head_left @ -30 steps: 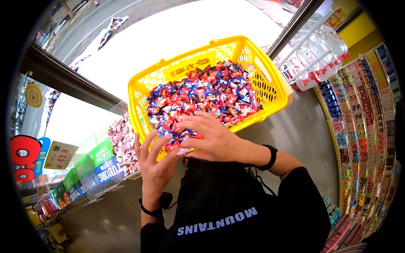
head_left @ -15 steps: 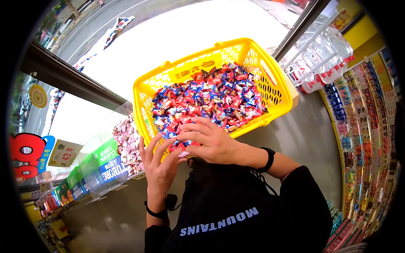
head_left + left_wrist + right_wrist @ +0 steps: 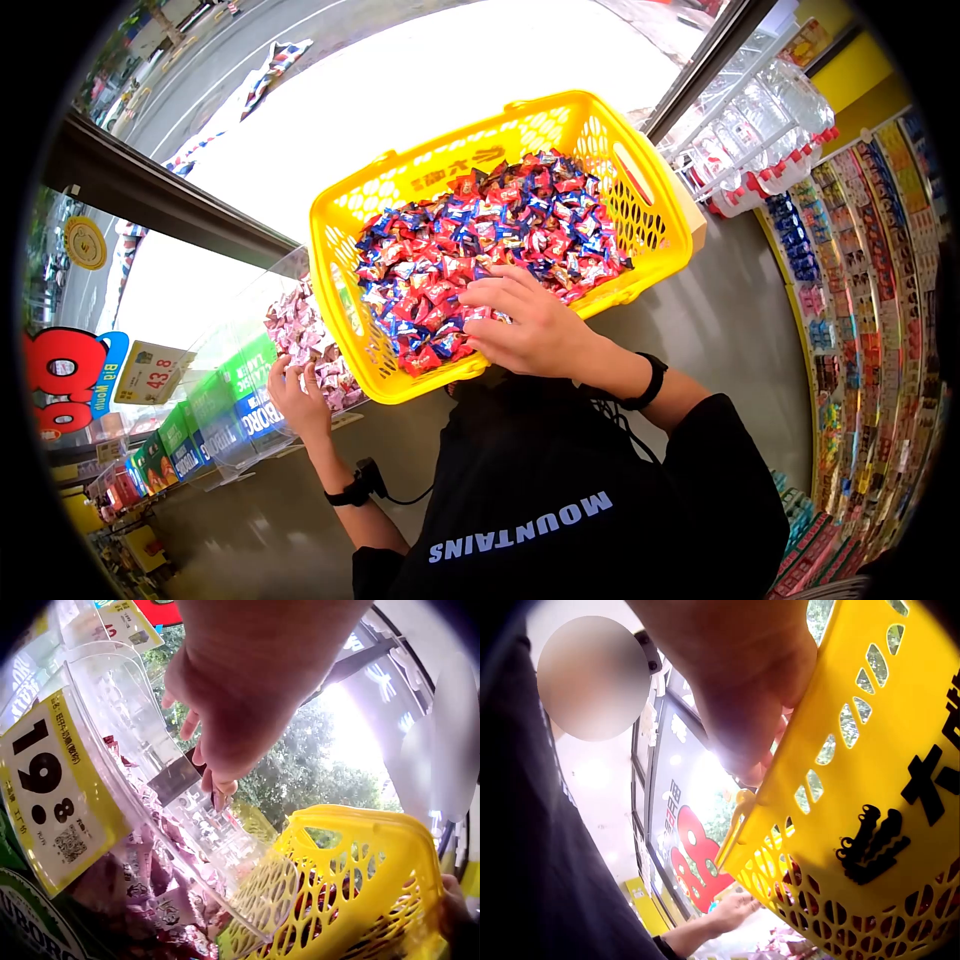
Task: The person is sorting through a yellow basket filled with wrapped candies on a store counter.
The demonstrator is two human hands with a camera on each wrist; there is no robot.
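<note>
A yellow basket [image 3: 480,385] holds a heap of red and blue wrapped candies [image 3: 485,225]. Over the heap's near side, my right hand [image 3: 530,322] rests with fingers loosely bent, fingertips right at the candies; the basket wall partly hides it in the right wrist view. My left hand [image 3: 300,402] is left of the basket, above a clear bin [image 3: 187,862] of pink wrapped candies [image 3: 292,325]. Between its thumb and fingers it pinches a small wrapped candy [image 3: 218,799], seen in the left wrist view.
A price tag [image 3: 56,787] is fixed to the clear bin's front. Green and blue beer cartons [image 3: 205,425] stand beyond it to the left. Packed shelves [image 3: 860,330] and bottled water [image 3: 770,140] line the right. A glass window faces the street.
My left hand has left the basket's near corner and moved left to the pink candy bin. My right hand has shifted slightly right over the heap.
</note>
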